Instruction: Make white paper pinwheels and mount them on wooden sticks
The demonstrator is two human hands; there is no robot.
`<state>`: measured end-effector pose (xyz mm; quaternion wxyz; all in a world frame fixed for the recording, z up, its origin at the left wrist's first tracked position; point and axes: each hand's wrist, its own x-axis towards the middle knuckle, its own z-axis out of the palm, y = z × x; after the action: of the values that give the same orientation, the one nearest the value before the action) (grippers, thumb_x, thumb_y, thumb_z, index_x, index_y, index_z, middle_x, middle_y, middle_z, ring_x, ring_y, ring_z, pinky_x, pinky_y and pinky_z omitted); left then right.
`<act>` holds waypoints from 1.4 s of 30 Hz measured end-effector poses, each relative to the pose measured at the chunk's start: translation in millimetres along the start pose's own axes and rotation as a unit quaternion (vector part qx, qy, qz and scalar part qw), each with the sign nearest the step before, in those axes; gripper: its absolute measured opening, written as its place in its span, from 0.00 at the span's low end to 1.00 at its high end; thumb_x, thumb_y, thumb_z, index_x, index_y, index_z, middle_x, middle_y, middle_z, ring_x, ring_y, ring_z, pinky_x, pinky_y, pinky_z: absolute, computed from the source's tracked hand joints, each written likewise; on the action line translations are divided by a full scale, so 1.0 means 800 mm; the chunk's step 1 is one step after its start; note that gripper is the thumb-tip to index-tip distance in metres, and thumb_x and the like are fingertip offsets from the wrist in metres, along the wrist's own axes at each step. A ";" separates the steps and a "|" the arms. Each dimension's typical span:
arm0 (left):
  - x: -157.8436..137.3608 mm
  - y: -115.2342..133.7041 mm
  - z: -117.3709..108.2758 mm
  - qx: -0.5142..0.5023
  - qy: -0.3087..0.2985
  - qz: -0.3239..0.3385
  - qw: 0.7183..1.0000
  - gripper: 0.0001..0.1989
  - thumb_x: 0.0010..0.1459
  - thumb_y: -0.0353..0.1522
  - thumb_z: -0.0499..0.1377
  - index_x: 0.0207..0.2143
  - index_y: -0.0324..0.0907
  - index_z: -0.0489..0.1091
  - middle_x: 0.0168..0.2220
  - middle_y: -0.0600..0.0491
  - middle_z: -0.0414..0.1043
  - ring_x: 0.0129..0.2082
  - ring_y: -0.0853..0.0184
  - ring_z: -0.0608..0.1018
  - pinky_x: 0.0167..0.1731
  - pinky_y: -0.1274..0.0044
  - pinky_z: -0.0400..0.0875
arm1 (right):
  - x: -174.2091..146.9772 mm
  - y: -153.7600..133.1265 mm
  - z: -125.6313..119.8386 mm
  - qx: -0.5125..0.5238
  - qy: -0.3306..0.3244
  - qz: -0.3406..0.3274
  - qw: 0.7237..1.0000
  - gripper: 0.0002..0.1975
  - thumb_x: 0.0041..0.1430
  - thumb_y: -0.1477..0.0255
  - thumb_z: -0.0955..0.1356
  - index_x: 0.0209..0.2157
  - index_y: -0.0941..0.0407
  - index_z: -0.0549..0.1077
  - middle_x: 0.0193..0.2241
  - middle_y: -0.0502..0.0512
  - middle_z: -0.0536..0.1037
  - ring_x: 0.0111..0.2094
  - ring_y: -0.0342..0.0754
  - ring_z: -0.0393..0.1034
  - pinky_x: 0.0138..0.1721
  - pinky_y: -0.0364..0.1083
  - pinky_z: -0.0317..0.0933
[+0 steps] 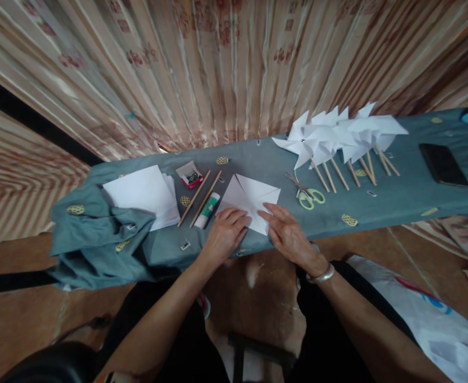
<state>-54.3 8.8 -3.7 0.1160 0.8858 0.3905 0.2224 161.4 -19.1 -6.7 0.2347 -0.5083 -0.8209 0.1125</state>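
Note:
A square sheet of white paper (253,192) lies on the cloth in front of me, with lines running from its corners toward the middle. My left hand (228,229) rests with its fingers flat on the paper's near left part. On the near right side, my right hand (284,226) has its fingers spread at the paper's edge. Left of the sheet are a green and white glue stick (207,210), two wooden sticks (194,198) and a small red and white box (190,175) of dark metal pieces. Scissors (305,194) with green handles lie to the right.
A stack of white paper (144,194) sits at the left beside bunched grey-green cloth (98,239). Several white paper pinwheels (333,135) on sticks line the back right. Farther right lies a dark phone (443,164). A patterned curtain (234,69) hangs behind the table.

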 end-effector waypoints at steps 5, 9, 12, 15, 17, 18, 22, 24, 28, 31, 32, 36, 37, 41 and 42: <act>0.005 0.002 0.004 0.031 0.010 0.032 0.999 0.10 0.64 0.30 0.56 0.45 0.39 0.74 0.46 0.48 0.77 0.47 0.60 0.74 0.47 0.67 0.71 | 0.001 0.002 0.000 -0.008 0.007 -0.005 1.000 0.23 0.60 0.81 0.59 0.56 0.61 0.70 0.60 0.67 0.68 0.62 0.57 0.60 0.62 0.61 0.58; 0.005 0.004 0.004 0.058 0.012 0.041 0.997 0.10 0.64 0.30 0.55 0.43 0.38 0.74 0.45 0.48 0.77 0.46 0.60 0.74 0.45 0.67 0.71 | 0.001 -0.001 -0.003 -0.021 0.006 -0.005 1.000 0.23 0.61 0.81 0.59 0.56 0.60 0.70 0.59 0.67 0.68 0.62 0.58 0.60 0.61 0.61 0.59; 0.004 0.006 0.003 0.062 0.010 0.039 0.997 0.09 0.64 0.30 0.55 0.42 0.38 0.74 0.45 0.47 0.77 0.46 0.60 0.74 0.45 0.67 0.72 | 0.002 -0.002 -0.004 -0.024 0.004 -0.013 1.000 0.23 0.61 0.81 0.59 0.56 0.61 0.70 0.59 0.67 0.69 0.61 0.58 0.61 0.60 0.62 0.60; 0.003 0.008 0.000 0.054 0.000 0.034 0.998 0.09 0.64 0.30 0.55 0.42 0.38 0.74 0.45 0.47 0.77 0.46 0.60 0.74 0.46 0.68 0.72 | 0.002 0.000 -0.004 -0.024 0.004 -0.023 0.999 0.23 0.61 0.80 0.59 0.56 0.61 0.70 0.59 0.68 0.69 0.61 0.59 0.61 0.59 0.62 0.61; 0.003 0.009 -0.002 0.042 -0.007 0.029 0.999 0.09 0.63 0.30 0.57 0.43 0.38 0.74 0.45 0.47 0.77 0.47 0.60 0.74 0.46 0.68 0.72 | 0.002 0.002 -0.004 -0.028 0.005 -0.030 0.999 0.22 0.61 0.80 0.59 0.55 0.62 0.70 0.58 0.69 0.69 0.60 0.60 0.62 0.59 0.62 0.61; 0.003 0.009 -0.003 0.036 -0.009 0.026 0.999 0.09 0.63 0.30 0.57 0.44 0.38 0.74 0.45 0.46 0.76 0.47 0.60 0.74 0.46 0.67 0.72 | 0.002 0.003 -0.004 -0.030 0.007 -0.034 0.999 0.22 0.61 0.80 0.59 0.55 0.63 0.71 0.58 0.69 0.69 0.60 0.60 0.62 0.59 0.62 0.62; 0.005 0.010 -0.002 0.019 0.000 0.024 1.000 0.10 0.61 0.30 0.59 0.45 0.37 0.73 0.47 0.46 0.75 0.48 0.60 0.73 0.48 0.67 0.72 | 0.002 0.004 -0.006 -0.023 0.017 -0.038 0.999 0.21 0.61 0.80 0.59 0.54 0.64 0.71 0.57 0.69 0.70 0.60 0.59 0.63 0.59 0.61 0.62; 0.007 0.011 0.002 0.020 0.003 0.031 0.999 0.10 0.62 0.31 0.59 0.45 0.37 0.73 0.46 0.46 0.75 0.47 0.60 0.73 0.47 0.67 0.72 | 0.002 0.004 -0.006 -0.016 0.024 -0.039 0.999 0.21 0.61 0.80 0.59 0.54 0.64 0.71 0.56 0.70 0.71 0.60 0.59 0.63 0.59 0.61 0.62; 0.009 0.012 0.008 0.030 0.002 0.043 0.999 0.08 0.63 0.31 0.57 0.42 0.39 0.74 0.43 0.47 0.76 0.45 0.61 0.74 0.46 0.68 0.73 | 0.003 0.004 -0.006 -0.008 0.026 -0.031 0.999 0.21 0.60 0.81 0.59 0.53 0.63 0.72 0.56 0.69 0.72 0.59 0.58 0.64 0.59 0.60 0.62; 0.009 0.012 0.010 0.030 0.015 0.040 0.999 0.08 0.64 0.30 0.55 0.40 0.38 0.74 0.40 0.48 0.77 0.43 0.62 0.75 0.45 0.68 0.73 | 0.004 0.006 -0.006 0.006 0.018 -0.022 1.000 0.21 0.60 0.80 0.59 0.53 0.61 0.72 0.56 0.68 0.72 0.59 0.58 0.64 0.60 0.61 0.61; 0.010 0.012 0.009 0.021 0.021 0.033 0.999 0.09 0.65 0.29 0.55 0.40 0.37 0.74 0.40 0.47 0.77 0.43 0.62 0.75 0.45 0.68 0.73 | 0.005 0.006 -0.006 0.014 0.017 -0.018 1.000 0.21 0.60 0.80 0.59 0.52 0.61 0.73 0.56 0.68 0.72 0.60 0.58 0.64 0.60 0.61 0.60; 0.012 0.015 0.006 -0.054 0.048 -0.006 0.997 0.09 0.65 0.28 0.54 0.39 0.36 0.74 0.37 0.47 0.78 0.40 0.63 0.76 0.43 0.71 0.74 | 0.006 0.004 -0.008 0.077 0.023 0.027 0.996 0.20 0.60 0.78 0.61 0.51 0.57 0.74 0.57 0.64 0.71 0.60 0.57 0.64 0.61 0.61 0.59; 0.012 0.017 0.005 -0.075 0.055 -0.014 0.996 0.08 0.64 0.28 0.54 0.38 0.36 0.74 0.37 0.48 0.78 0.39 0.63 0.76 0.42 0.71 0.74 | 0.005 0.003 -0.009 0.099 0.025 0.044 0.994 0.18 0.60 0.76 0.63 0.50 0.56 0.74 0.58 0.63 0.71 0.60 0.57 0.64 0.61 0.61 0.59; 0.005 0.029 0.003 -0.144 0.065 -0.030 0.987 0.09 0.64 0.29 0.55 0.36 0.37 0.74 0.36 0.47 0.78 0.38 0.64 0.77 0.41 0.72 0.74 | 0.001 0.000 -0.013 0.203 0.017 0.105 0.973 0.10 0.59 0.70 0.68 0.43 0.53 0.77 0.58 0.60 0.72 0.59 0.55 0.66 0.60 0.58 0.60; 0.002 0.032 0.002 -0.155 0.061 -0.033 0.986 0.09 0.64 0.29 0.55 0.37 0.37 0.74 0.36 0.47 0.78 0.38 0.64 0.77 0.41 0.72 0.74 | 0.000 0.000 -0.013 0.227 0.015 0.117 0.967 0.08 0.59 0.69 0.69 0.40 0.52 0.78 0.57 0.60 0.72 0.58 0.55 0.67 0.59 0.57 0.60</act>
<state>-36.6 -7.1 4.9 0.2346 0.8285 0.3869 0.3301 166.5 -19.3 2.6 0.3412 -0.5360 -0.7052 0.3147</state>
